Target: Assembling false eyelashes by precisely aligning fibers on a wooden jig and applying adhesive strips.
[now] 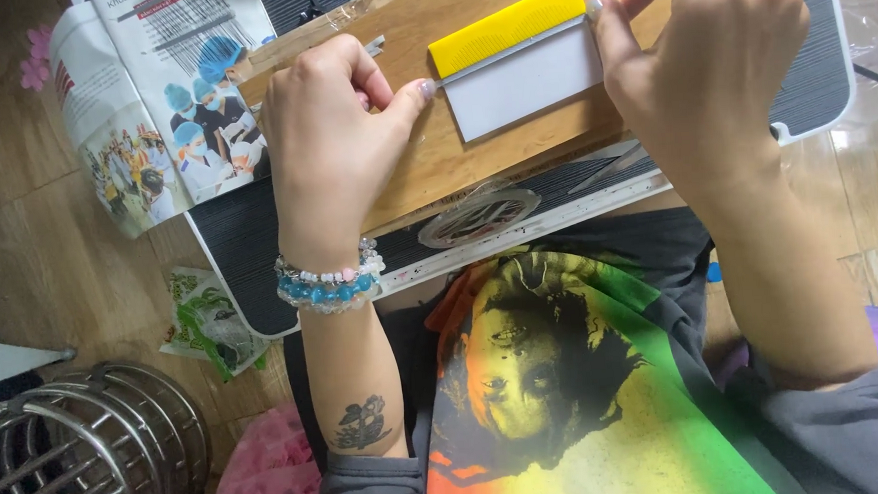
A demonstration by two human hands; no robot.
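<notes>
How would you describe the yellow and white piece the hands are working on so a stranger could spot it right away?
Start at the wooden board on the lap desk. The flat piece lies on its upper part, between the left hand and the right hand, whose fingertips touch its ends. It alone is two-toned: a bright yellow strip along the top edge and a white rectangle below.

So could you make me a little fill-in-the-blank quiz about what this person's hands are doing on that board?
1. The flat white piece has a ____ strip along its top edge.
2. It lies on a ____ board.
3. The beaded bracelets sit on the ____ wrist.
4. The open newspaper lies beside the ____ hand.

Missing words: yellow; wooden; left; left
</notes>
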